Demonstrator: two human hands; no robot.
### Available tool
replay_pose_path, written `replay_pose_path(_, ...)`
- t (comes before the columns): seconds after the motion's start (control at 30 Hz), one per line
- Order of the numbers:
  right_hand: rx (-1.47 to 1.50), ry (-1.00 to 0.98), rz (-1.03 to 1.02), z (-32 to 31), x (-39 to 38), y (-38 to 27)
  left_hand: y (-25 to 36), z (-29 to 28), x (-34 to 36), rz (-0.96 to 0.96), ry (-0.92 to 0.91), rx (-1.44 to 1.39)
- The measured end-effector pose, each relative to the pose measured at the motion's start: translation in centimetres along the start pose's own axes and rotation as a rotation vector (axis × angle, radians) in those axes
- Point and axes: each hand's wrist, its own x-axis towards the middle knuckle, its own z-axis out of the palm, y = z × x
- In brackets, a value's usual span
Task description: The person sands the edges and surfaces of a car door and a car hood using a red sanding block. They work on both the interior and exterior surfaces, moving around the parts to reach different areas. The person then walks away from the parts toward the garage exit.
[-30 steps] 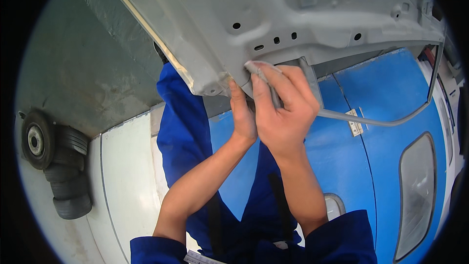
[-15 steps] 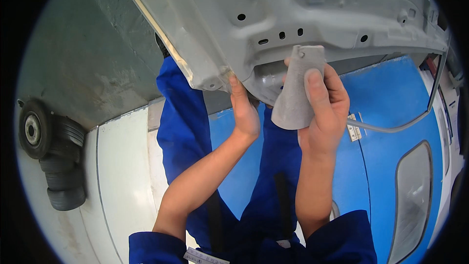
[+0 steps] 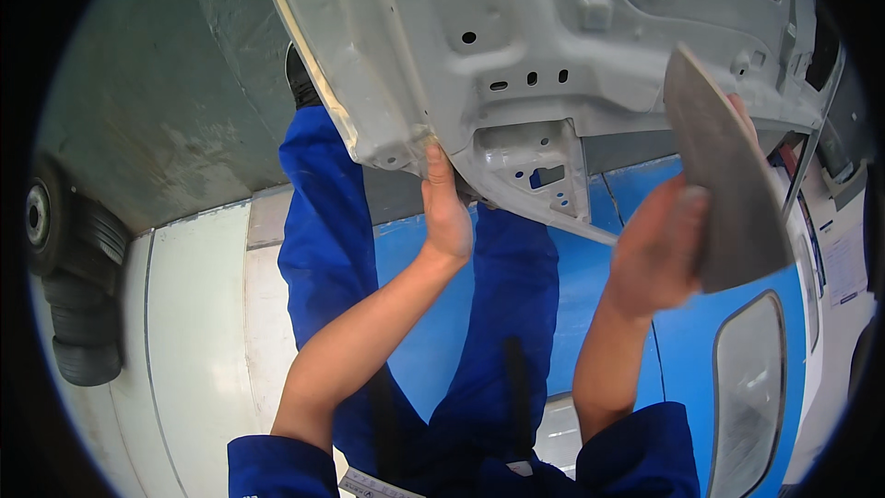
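A grey car door (image 3: 544, 23) with several punched holes fills the upper part of the view, its inner side facing me. My left hand (image 3: 445, 214) grips the door's near edge by a corner. Its thumb lies on the panel and its fingers are hidden behind. Off to the right, my right hand (image 3: 653, 254) holds a curved grey sheet of sandpaper (image 3: 724, 175) upright, thumb on one face, fingertips showing past the far edge. The sheet overlaps the door in view; I cannot tell whether they touch. Motion blurs the hand.
Stacked tyres (image 3: 81, 300) stand at the left against pale panels. Blue panels (image 3: 442, 304) lie below the door, one with an oval window (image 3: 747, 392). My legs in blue workwear (image 3: 323, 221) extend beneath the door. Posted sheets (image 3: 843, 263) are at the far right.
My right hand has moved right with the sandpaper, turning it to show a darker face and uncovering the door's corner bracket. My left hand keeps its hold; the view has shifted slightly.
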Motion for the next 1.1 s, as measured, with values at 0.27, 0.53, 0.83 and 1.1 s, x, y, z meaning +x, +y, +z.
replay_pose_path(0.27, -0.667, -0.566, 0.138, -0.1, -0.3, -0.9, 0.4, 0.6, -0.1, 0.017, -0.026, -0.049)
replay_pose_path(0.53, -0.656, -0.011, 0.38, 8.6, -1.3, -1.7, 0.9, 1.5, -0.3, 0.091, 0.008, -0.198)
replay_pose_path(0.83, -0.158, 0.1, 0.213, 4.5, -4.4, 0.1, -0.1, 0.8, 0.2, 0.084, -0.004, -0.055)
replay_pose_path(1.1, -0.287, -0.057, 0.298, 8.9, -5.3, -3.4, -0.9, 0.2, 0.1, -0.057, -0.124, -0.296)
